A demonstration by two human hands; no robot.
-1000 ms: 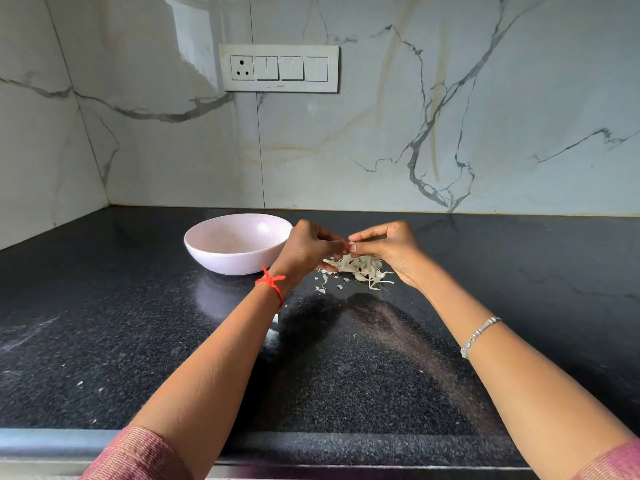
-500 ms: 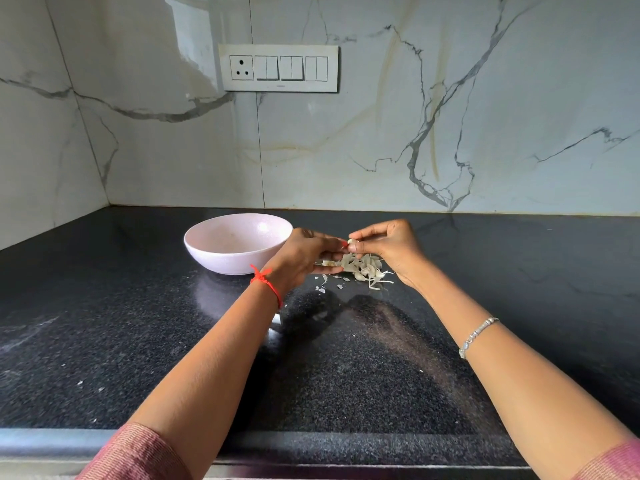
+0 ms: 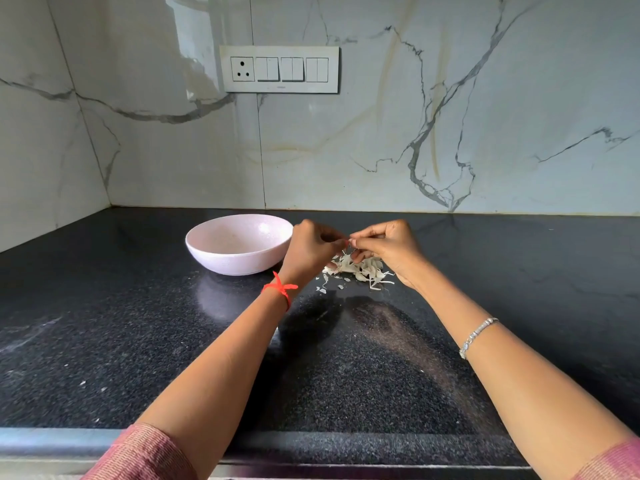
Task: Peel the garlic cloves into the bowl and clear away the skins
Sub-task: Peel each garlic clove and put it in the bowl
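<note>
A pale pink bowl [image 3: 221, 261] is seen standing upright on the black speckled counter [image 3: 138, 341], and every place below is given from it. On the marble wall behind and above the bowl, a switch plate [image 3: 280, 69] is mounted. Just right of the bowl's rim, the left hand [image 3: 310, 251] is held above the counter with its fingers curled tight; a red thread [image 3: 282, 289] is tied round its wrist. Further right, at about rim height, a small pale garlic clove [image 3: 350, 241] is pinched between the fingertips of both hands; how much of it is peeled cannot be told. Below it, to the right of the bowl's base, a loose pile of skins [image 3: 360, 266] is spread on the counter, with a few flakes scattered nearer the person. Farthest from the bowl, the right hand [image 3: 388, 247] is curled likewise, thumb and forefinger closed on the clove, and a silver bracelet [image 3: 478, 336] is worn on that forearm.
</note>
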